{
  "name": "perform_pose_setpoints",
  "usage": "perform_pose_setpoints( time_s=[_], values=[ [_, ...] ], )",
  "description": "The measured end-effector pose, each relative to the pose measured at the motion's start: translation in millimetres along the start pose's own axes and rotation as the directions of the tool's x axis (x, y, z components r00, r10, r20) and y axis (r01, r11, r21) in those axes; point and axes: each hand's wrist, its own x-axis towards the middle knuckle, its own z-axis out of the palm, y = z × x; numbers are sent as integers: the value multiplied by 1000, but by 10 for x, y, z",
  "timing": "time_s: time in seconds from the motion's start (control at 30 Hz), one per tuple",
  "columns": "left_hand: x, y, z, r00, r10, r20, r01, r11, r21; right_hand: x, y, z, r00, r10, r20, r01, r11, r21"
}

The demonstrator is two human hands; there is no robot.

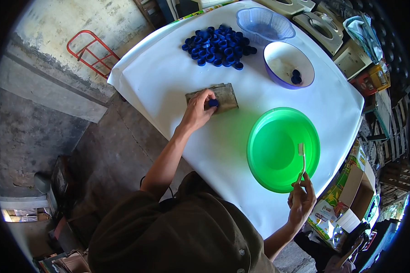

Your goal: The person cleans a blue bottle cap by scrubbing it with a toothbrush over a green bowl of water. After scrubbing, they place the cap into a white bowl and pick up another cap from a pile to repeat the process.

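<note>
My left hand (198, 109) pinches a dark blue bottle cap (213, 103) over a worn, greyish-brown flat block (227, 95) on the white-covered table. A toothbrush (301, 152) is gripped in my right hand (301, 199), its bristle end pointing away from me over a bright green basin (258, 177). Many more blue caps (221, 45) lie in a loose heap toward the far side. Beyond the green basin stands a bowl (271, 54), purple outside and white inside, with a few blue caps (296, 77) at its bottom.
A clear bluish plastic dish (265, 25) sits at the table's far edge. White appliance parts (321, 32) crowd the far right side. An open cardboard box (357, 193) stands right of the table. A red metal frame (93, 50) leans by the wall at left.
</note>
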Motion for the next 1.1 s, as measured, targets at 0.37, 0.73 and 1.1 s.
perform_pose_setpoints(
  time_s=[0.37, 0.73, 1.1],
  values=[
    [165, 219, 91, 994, 105, 7, -105, 992, -64, 17, -47, 10, 1000, 3, 21, -4, 1000, 30],
    [226, 217, 282, 977, 206, -47, -204, 978, 34, -8, -18, -16, 1000, -2, -4, 2, 999, 34],
    [273, 37, 319, 991, 117, -59, -101, 969, 225, 3, -82, 31, 999, 34, -10, -34, 999, 29]
  ],
)
